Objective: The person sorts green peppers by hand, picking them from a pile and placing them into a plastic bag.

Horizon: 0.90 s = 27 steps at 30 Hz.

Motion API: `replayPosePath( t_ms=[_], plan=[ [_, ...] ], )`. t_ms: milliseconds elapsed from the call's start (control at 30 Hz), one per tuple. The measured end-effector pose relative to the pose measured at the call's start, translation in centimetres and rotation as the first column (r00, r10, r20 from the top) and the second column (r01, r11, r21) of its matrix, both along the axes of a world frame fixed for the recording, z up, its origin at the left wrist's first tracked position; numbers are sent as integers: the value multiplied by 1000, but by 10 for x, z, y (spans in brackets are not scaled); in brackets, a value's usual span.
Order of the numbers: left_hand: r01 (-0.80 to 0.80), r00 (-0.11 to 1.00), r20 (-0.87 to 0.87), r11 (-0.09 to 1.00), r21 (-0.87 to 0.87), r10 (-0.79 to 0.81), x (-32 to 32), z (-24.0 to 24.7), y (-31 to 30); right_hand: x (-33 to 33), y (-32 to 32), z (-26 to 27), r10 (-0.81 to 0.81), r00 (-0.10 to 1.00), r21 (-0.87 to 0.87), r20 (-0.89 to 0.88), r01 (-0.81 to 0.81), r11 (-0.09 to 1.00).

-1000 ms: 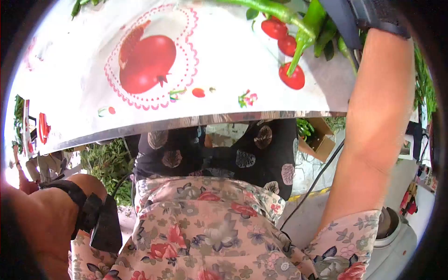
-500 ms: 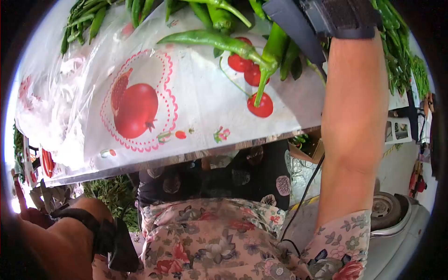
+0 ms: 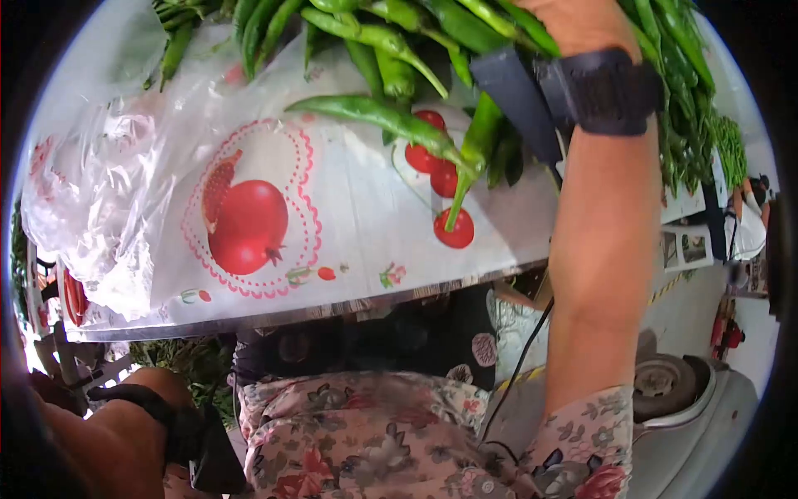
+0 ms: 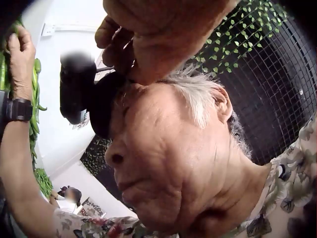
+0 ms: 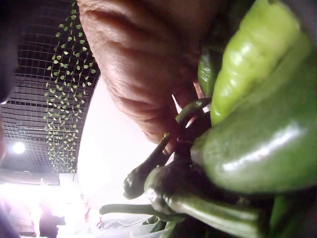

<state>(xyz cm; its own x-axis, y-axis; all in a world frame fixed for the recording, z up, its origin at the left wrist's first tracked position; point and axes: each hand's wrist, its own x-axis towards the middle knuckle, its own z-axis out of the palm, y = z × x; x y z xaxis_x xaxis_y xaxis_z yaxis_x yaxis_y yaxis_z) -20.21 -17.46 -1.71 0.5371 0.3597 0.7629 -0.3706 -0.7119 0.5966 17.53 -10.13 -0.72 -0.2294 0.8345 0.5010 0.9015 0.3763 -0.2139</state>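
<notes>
My right hand [image 3: 573,21] is at the top of the head view, partly cut off, over a heap of green chili peppers [image 3: 366,33]. In the right wrist view its fingers curl at the stem of a green pepper [image 5: 193,110], among larger glossy peppers [image 5: 257,153] that hide part of the grip. My left hand [image 4: 163,34] is raised to my forehead in the left wrist view. Its bent fingers and thumb hold the edge of the black head-worn camera [image 4: 77,84]. Only the left forearm with its strap [image 3: 150,407] shows in the head view.
A white tablecloth [image 3: 357,224] with fruit prints covers the table. Crumpled clear plastic [image 3: 108,208] lies on its left side. More long green peppers [image 3: 673,91] hang at the right. A cable [image 3: 519,362] runs beside my body, and a wheel [image 3: 665,387] stands on the floor right.
The head view has tilted up, bringing more of the table, peppers and plastic into sight. The right hand has come into view at the top; the left arm stays raised.
</notes>
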Motion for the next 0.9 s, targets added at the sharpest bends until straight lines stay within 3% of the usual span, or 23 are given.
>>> replayPosePath(
  t_ms=[133,233,267,300,333,367,900],
  plan=[
    [7,1000,3,1000,-17,-7,8,-3,6,0,5,-7,-81,991,125,111,67,990],
    [0,1000,18,1000,-11,0,11,-1,8,-7,0,-2,-139,978,67,154,130,989],
    [1,1000,19,1000,-7,-1,12,-2,7,3,9,-8,-137,973,149,186,109,983],
    [4,1000,18,1000,-4,-4,11,0,6,10,8,0,-17,982,150,189,-12,989],
    [5,1000,22,1000,1,-5,11,0,5,13,11,-8,-15,970,295,242,-59,954],
    [3,999,33,1000,5,-3,11,-2,3,9,10,-9,-22,977,300,210,-43,953],
    [32,996,88,999,-29,-29,16,20,33,-3,-1,9,-26,986,66,167,15,998]
  ],
)
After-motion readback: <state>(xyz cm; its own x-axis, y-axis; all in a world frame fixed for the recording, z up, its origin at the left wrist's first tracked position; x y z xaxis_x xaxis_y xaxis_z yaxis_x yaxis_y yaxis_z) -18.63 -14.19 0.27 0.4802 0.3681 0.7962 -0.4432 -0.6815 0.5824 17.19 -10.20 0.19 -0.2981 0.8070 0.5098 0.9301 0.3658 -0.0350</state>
